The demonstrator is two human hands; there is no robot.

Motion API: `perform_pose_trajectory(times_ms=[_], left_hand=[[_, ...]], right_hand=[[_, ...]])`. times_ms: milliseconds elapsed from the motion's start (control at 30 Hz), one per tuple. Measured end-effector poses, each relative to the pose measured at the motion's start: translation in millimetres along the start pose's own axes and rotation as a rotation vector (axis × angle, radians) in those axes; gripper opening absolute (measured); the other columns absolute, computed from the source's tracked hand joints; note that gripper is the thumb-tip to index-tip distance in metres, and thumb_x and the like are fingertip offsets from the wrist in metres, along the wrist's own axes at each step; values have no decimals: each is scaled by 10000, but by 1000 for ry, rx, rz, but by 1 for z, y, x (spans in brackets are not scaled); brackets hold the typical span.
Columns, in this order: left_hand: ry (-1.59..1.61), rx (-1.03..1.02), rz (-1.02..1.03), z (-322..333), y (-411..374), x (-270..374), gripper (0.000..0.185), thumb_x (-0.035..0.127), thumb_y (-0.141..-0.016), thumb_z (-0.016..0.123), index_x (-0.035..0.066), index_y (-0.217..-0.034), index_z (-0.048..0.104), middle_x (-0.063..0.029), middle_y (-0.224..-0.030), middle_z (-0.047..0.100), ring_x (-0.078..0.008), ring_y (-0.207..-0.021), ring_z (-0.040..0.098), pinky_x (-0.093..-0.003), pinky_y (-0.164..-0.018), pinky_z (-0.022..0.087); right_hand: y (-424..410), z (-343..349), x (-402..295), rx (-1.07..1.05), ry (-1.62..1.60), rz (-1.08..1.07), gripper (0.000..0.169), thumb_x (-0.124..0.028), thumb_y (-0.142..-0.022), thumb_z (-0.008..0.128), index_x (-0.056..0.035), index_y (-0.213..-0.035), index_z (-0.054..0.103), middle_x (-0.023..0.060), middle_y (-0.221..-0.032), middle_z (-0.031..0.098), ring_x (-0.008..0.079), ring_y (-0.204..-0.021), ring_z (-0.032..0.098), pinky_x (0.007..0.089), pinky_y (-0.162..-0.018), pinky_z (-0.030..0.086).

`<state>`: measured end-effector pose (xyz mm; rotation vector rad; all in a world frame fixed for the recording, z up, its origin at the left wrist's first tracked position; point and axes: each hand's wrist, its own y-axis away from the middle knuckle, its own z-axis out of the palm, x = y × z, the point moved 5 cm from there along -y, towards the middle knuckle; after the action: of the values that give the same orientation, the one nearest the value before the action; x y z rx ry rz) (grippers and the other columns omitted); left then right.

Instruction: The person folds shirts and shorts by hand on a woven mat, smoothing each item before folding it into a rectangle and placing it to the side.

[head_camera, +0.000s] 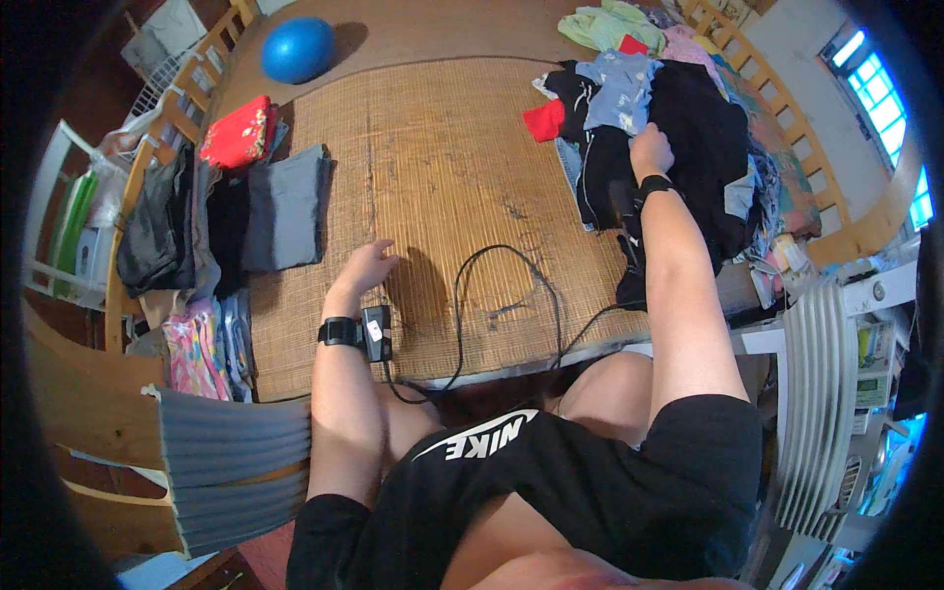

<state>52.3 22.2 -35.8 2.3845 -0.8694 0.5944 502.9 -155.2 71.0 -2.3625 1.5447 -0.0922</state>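
My right hand [652, 152] is closed at the lower edge of a light blue patterned garment [619, 87], pinching its cloth. This garment lies on top of a loose heap of clothes, among them black trousers with white piping [601, 177] and a large black garment [697, 140]. A red piece of cloth [544, 121] pokes out on the heap's left side. Above the woven mat [442, 162] my left hand [367, 265] hovers, fingers slightly bent and holding nothing. The nearest clothing to it is a folded grey garment [286, 210].
Folded stacks line the mat's left side, with a red floral cloth [240, 133] and pink patterned clothes [195, 346]. A black cable [459, 310] loops from a small black box [377, 333] by my left wrist. A blue ball [298, 50] lies farther back. Wooden rails [789, 110] flank the bed.
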Motion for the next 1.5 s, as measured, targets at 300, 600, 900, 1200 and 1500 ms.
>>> perform_pose_trajectory(times_ms=[300, 600, 900, 1200, 1500], left_hand=[[573, 65, 87, -10, -6, 46, 354, 265, -835, 439, 14, -1083, 460, -91, -953, 550, -167, -859, 532, -280, -737, 411], [1598, -485, 25, 19, 15, 88, 713, 629, -712, 352, 59, -1136, 405, -105, -1047, 510, -194, -880, 532, -368, -742, 451], [1125, 161, -162, -1, 7, 15, 224, 163, -779, 504, 2, -934, 523, -67, -756, 564, -141, -623, 535, -275, -548, 446], [955, 776, -215, -22, -6, -39, 276, 246, -749, 546, -7, -859, 565, -68, -701, 558, -160, -661, 528, -277, -619, 420], [283, 689, 464, -22, -1, 42, 461, 20, -628, 547, 104, -1074, 468, -158, -1177, 388, -304, -1110, 345, -381, -883, 307]], right_hand=[[39, -50, -95, -119, -1481, -336, 241, -250, -803, 483, -15, -802, 534, 51, -730, 554, 126, -675, 492, 278, -638, 391], [301, -58, -146, -1200, -1228, -1058, 327, -163, -799, 507, -32, -1086, 420, 27, -1024, 486, 116, -921, 455, 259, -820, 352], [207, 83, -92, -1032, -768, -337, 199, -220, -786, 503, -43, -864, 551, 38, -765, 550, 116, -681, 504, 232, -565, 412], [154, 150, -130, -657, -554, -293, 630, -325, -628, 659, -31, -1123, 405, 111, -1023, 506, 214, -822, 517, 335, -683, 418], [233, 19, -189, -331, -753, -1149, 205, -198, -652, 586, -72, -811, 553, 96, -857, 548, 261, -868, 497, 395, -829, 325]])
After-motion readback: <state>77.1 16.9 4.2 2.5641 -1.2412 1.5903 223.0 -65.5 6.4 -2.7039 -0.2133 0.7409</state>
